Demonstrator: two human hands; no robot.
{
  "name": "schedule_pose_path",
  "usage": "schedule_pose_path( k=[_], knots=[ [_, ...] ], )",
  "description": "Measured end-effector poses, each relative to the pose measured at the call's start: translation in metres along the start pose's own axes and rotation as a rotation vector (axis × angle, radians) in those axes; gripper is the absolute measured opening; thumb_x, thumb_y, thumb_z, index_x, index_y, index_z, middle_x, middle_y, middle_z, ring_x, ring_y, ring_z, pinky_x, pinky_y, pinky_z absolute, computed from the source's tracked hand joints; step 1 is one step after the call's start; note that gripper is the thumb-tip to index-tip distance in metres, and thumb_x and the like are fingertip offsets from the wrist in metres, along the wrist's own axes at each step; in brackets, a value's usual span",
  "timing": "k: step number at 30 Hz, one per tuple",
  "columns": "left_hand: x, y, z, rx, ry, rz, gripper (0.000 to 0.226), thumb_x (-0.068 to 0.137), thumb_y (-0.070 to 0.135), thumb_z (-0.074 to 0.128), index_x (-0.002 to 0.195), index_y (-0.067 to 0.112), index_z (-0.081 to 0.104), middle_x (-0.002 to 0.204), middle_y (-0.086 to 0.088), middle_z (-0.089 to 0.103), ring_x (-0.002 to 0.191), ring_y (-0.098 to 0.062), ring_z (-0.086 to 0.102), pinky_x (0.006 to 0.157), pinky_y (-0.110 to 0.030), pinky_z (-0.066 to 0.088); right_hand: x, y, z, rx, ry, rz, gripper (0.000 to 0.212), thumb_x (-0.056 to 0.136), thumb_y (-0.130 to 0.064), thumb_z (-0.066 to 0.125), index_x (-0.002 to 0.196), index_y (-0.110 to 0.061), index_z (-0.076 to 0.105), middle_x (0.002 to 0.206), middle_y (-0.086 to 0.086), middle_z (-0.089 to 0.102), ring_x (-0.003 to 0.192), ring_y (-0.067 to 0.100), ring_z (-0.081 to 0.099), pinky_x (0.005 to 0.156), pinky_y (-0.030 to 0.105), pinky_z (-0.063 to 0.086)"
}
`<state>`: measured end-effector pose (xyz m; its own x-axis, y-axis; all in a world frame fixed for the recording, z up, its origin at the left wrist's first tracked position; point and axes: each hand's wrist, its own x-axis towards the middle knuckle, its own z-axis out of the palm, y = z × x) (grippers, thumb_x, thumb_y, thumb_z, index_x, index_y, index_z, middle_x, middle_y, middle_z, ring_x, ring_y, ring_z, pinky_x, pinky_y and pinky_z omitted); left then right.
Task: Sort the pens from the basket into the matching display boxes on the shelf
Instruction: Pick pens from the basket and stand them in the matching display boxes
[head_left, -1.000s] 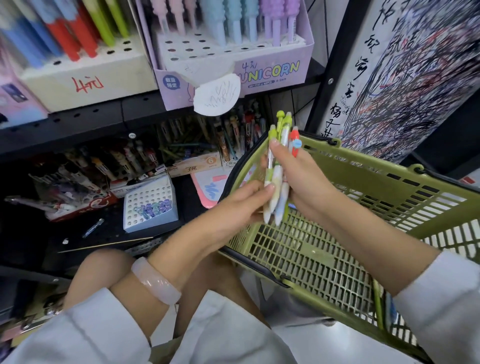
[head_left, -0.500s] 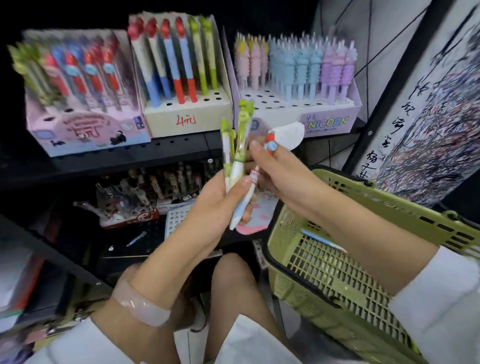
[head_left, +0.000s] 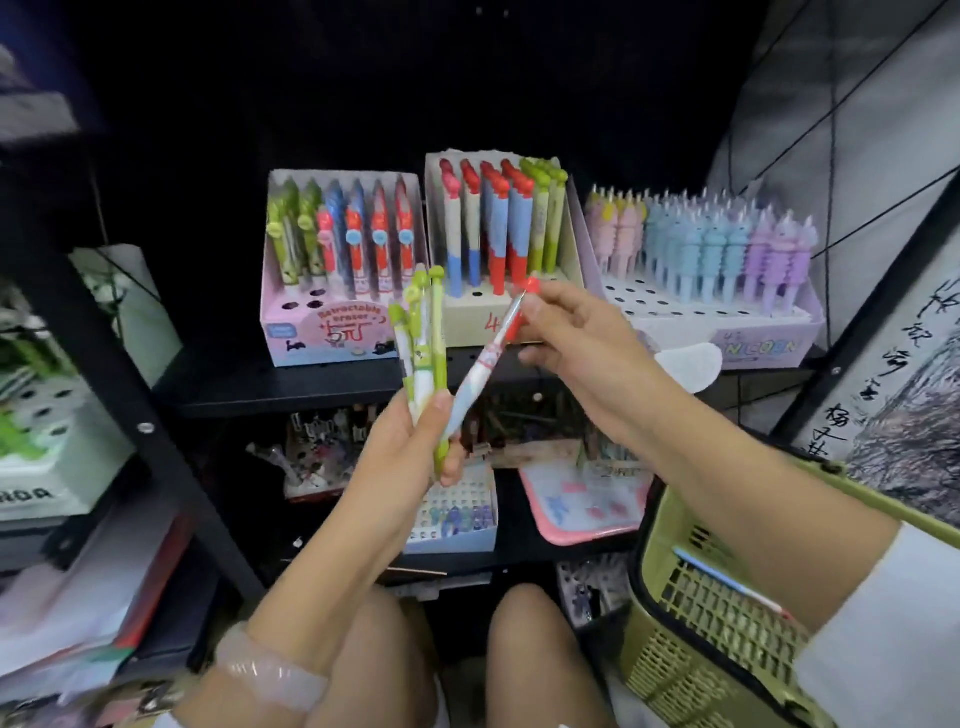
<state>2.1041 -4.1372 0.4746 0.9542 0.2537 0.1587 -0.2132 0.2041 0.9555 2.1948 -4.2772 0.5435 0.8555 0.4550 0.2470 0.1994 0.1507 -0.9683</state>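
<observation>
Left hand: the left hand (head_left: 410, 447) grips a bunch of green pens (head_left: 423, 332), upright, tops above the fingers.
Right hand: the right hand (head_left: 566, 332) pinches the red-capped pen (head_left: 485, 364) near its top; its lower end is down by the left thumb!
Boxes: beyond both hands on the shelf (head_left: 311, 384), the pink box (head_left: 337, 270), cream box (head_left: 498, 244) and unicorn box (head_left: 727, 291).
Basket: the green basket (head_left: 691, 623) sits below the right forearm, one pen (head_left: 727, 582) inside.
</observation>
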Motion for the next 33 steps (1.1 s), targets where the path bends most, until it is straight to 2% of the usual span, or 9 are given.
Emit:
schedule_pose_path(
  k=[5,8,11,17,21,24,26,29,33],
  knots=[
    [0.013,0.01,-0.019,0.003,0.127,0.019,0.011,0.097,0.022,0.042,0.093,0.014,0.048,0.056,0.012,0.051,0.044,-0.006,0.041,0.04,-0.018,0.035,0.046,-0.032,0.003,-0.189,0.233,-0.193,0.006,0.094,-0.018,0.054,0.097,-0.015,0.057,0.081,-0.003,0.066,0.07,0.002,0.063,0.068,0.019,0.052],
    [0.015,0.016,-0.032,0.01,0.179,0.07,0.012,0.098,0.022,0.041,0.09,0.015,0.047,0.056,0.012,0.05,0.044,-0.006,0.041,0.041,-0.018,0.035,0.067,-0.043,0.027,-0.376,0.217,-0.355,0.008,0.092,-0.018,0.057,0.098,-0.014,0.056,0.084,0.0,0.063,0.079,0.011,0.062,0.072,0.021,0.053],
    [0.014,0.02,-0.047,0.034,0.208,0.102,0.014,0.098,0.023,0.04,0.089,0.016,0.048,0.057,0.013,0.05,0.045,-0.006,0.041,0.042,-0.018,0.036,0.085,-0.049,0.055,-0.473,0.223,-0.456,0.007,0.089,-0.016,0.06,0.094,-0.012,0.056,0.078,-0.008,0.058,0.074,0.004,0.057,0.069,0.016,0.049],
    [0.015,0.024,-0.076,0.043,0.248,0.14,0.013,0.097,0.026,0.042,0.091,0.021,0.051,0.06,0.013,0.05,0.047,-0.006,0.041,0.043,-0.017,0.037,0.103,-0.043,0.101,-0.492,0.116,-0.52,0.007,0.089,-0.017,0.061,0.091,-0.015,0.055,0.077,-0.012,0.057,0.07,-0.002,0.056,0.065,0.009,0.046],
    [0.014,0.025,-0.089,0.031,0.259,0.137,0.012,0.096,0.029,0.044,0.09,0.022,0.052,0.062,0.011,0.051,0.047,-0.007,0.042,0.043,-0.017,0.037,0.111,-0.035,0.124,-0.661,0.021,-0.496,0.01,0.088,-0.023,0.062,0.092,-0.016,0.056,0.076,-0.013,0.059,0.074,0.0,0.057,0.068,0.013,0.047],
    [0.013,0.025,-0.097,0.026,0.262,0.136,0.012,0.094,0.032,0.046,0.091,0.022,0.052,0.063,0.01,0.05,0.048,-0.007,0.042,0.043,-0.018,0.038,0.118,-0.027,0.131,-0.825,-0.038,-0.46,0.019,0.088,-0.027,0.062,0.097,-0.011,0.059,0.087,-0.003,0.066,0.087,0.014,0.061,0.08,0.033,0.05],
    [0.013,0.023,-0.101,0.027,0.27,0.127,0.011,0.096,0.029,0.045,0.09,0.022,0.052,0.063,0.01,0.051,0.048,-0.008,0.042,0.043,-0.018,0.038,0.122,-0.022,0.136,-0.921,-0.049,-0.48,0.023,0.087,-0.033,0.062,0.097,-0.012,0.061,0.09,-0.002,0.067,0.092,0.017,0.059,0.083,0.037,0.048],
    [0.012,0.02,-0.104,0.058,0.264,0.1,0.012,0.096,0.028,0.045,0.089,0.021,0.052,0.065,0.009,0.051,0.049,-0.009,0.043,0.043,-0.018,0.038,0.129,-0.018,0.142,-1.16,0.028,-0.58,0.029,0.085,-0.044,0.059,0.099,-0.02,0.064,0.111,-0.003,0.059,0.113,0.02,0.045,0.091,0.033,0.032],
    [0.009,0.02,-0.106,0.105,0.237,0.099,0.016,0.095,0.031,0.049,0.081,0.024,0.053,0.064,0.007,0.053,0.049,-0.009,0.045,0.042,-0.018,0.037,0.135,-0.017,0.141,-1.325,-0.038,-0.435,0.032,0.086,-0.048,0.055,0.108,-0.026,0.062,0.136,0.001,0.041,0.132,0.023,0.027,0.11,0.045,0.012]
  ],
)
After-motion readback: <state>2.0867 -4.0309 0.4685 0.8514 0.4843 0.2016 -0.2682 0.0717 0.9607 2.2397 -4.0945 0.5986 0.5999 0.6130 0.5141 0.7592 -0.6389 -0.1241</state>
